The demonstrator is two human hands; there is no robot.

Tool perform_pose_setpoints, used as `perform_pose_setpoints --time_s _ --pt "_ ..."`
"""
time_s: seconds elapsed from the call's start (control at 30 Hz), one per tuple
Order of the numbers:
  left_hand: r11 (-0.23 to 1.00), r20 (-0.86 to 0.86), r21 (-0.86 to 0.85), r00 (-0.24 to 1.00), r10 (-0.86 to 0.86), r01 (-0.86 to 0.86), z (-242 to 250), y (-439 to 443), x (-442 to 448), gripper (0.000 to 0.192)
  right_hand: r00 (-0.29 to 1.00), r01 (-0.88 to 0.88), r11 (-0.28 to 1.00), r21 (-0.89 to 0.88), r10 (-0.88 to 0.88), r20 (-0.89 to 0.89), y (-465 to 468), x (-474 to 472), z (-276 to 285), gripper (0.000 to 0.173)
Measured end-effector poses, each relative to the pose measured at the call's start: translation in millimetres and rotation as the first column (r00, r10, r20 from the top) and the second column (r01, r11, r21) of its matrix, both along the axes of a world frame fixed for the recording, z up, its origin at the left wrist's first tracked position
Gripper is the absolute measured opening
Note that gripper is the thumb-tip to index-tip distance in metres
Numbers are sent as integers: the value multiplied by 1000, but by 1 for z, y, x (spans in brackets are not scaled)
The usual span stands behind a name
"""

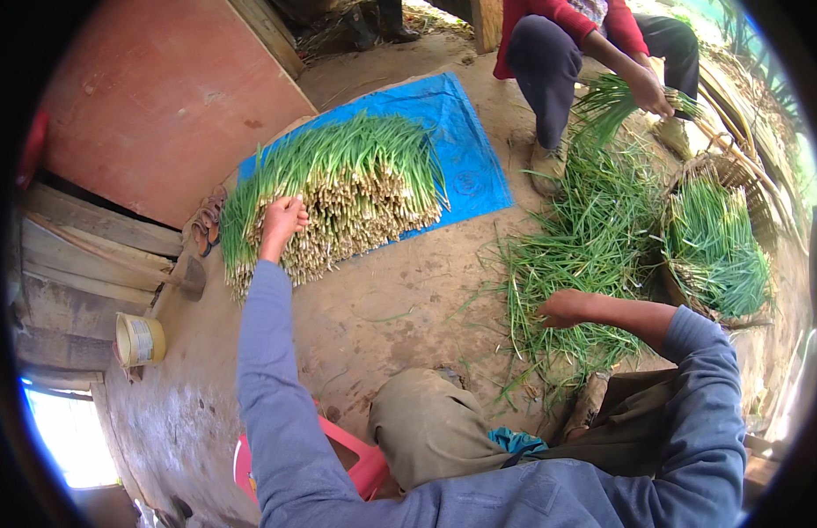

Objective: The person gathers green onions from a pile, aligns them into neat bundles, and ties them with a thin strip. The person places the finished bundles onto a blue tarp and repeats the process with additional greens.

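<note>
My left hand [284, 221] is at the near left edge of a large stack of green leafy stalks [362, 178], its fingers curled against the pale cut ends; whether it grips any is hard to tell. The stack lies on a blue plastic sheet [471, 138], its left part reaching past the sheet's edge. My right hand [566, 308] is loosely curled over a heap of loose green leaves [580, 244] on the ground; what lies inside its fingers is hidden. A woven basket [751, 191] beyond the heap holds more stalks [715, 237].
Another person [553, 59] sits at the upper right, holding a bunch of green stalks [606, 105] over the heap. A yellowish bucket [141, 340], a hoe [192, 278] and sandals [207, 224] are at the left. A pink plastic chair [365, 465] is under me.
</note>
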State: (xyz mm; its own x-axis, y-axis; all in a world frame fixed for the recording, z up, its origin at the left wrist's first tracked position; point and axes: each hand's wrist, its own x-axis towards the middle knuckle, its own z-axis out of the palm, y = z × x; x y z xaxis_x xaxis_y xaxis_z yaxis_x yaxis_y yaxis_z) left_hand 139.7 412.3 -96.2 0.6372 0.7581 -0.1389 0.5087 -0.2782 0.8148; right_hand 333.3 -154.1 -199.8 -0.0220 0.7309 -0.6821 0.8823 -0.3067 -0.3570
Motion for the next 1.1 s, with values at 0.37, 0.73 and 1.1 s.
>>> perform_pose_setpoints --time_s 0.37,0.73,1.1 --pt "288 279 -815 776 -566 503 0 -227 5 49 997 9 907 420 24 -75 -9 17 46 31" --pt "525 -295 -229 456 -840 820 11 -333 52 44 419 726 207 656 -889 -184 -304 104 148 21" --pt "332 -286 -278 252 -924 901 59 -413 97 45 -203 259 -277 925 -952 -228 -507 217 198 37"
